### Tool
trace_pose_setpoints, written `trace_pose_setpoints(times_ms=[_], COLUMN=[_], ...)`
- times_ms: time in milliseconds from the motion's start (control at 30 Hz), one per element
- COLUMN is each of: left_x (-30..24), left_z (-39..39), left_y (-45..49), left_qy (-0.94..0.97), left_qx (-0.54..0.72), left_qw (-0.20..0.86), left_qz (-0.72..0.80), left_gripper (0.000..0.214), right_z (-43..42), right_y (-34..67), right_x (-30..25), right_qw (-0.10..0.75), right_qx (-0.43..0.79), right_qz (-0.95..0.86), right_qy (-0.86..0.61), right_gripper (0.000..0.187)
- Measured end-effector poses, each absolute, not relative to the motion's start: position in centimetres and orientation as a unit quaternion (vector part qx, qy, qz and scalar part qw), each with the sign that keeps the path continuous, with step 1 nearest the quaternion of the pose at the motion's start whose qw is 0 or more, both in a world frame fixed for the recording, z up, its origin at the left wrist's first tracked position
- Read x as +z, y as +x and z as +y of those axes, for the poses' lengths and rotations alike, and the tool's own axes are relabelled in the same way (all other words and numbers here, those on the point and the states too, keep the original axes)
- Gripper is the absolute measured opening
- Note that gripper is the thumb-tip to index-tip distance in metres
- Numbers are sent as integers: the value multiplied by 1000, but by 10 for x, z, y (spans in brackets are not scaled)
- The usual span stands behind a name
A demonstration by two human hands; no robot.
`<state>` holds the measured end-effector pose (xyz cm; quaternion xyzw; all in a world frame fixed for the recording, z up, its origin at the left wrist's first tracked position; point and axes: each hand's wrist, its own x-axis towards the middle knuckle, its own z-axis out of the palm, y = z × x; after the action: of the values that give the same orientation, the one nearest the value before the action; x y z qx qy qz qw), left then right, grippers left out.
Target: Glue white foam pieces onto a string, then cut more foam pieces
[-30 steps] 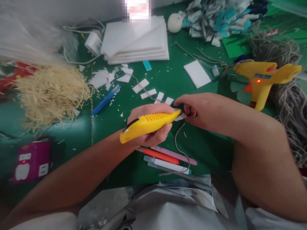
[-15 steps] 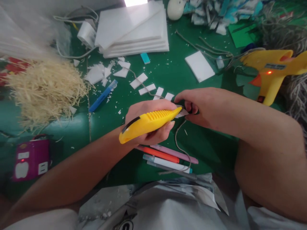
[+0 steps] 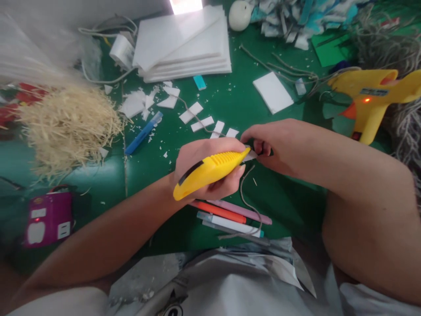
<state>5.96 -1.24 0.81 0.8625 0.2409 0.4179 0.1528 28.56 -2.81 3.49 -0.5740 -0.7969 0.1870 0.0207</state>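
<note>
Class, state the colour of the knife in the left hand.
Yellow knife, seen in the head view.

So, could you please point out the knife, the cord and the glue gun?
knife (image 3: pixel 210 172), head view, on the ribbed yellow handle.
cord (image 3: pixel 241 189), head view, on its curved hanging stretch.
glue gun (image 3: pixel 358 85), head view, on the yellow barrel.

Knife (image 3: pixel 210 172) yellow, black slider; table (image 3: pixel 230 96) green; foam sheets (image 3: pixel 184 41) white; socket box (image 3: pixel 49 218) magenta, probably.
</note>
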Motion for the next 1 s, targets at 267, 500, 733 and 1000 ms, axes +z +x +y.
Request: trace_pose_setpoints(times_ms=[267,500,733,1000], left_x=[19,32,38,35], left_z=[-19,-20,-20,-10], left_y=[67,67,64,60], left_qy=[870,880,888,891], left_qx=[406,380,350,365], left_qw=[127,124,115,139], left_qz=[251,257,277,231], left_gripper=[18,16,13,19], right_z=[-24,-24,-22,-23], right_y=[280,279,278,266], right_x=[44,40,37,45], right_qw=[-2,0,-6,-19], right_qx=[206,180,190,209], right_qz=[-778,-789,-784,-761], right_qy=[-594,-587,-591,-613], right_gripper=[28,31,37,22])
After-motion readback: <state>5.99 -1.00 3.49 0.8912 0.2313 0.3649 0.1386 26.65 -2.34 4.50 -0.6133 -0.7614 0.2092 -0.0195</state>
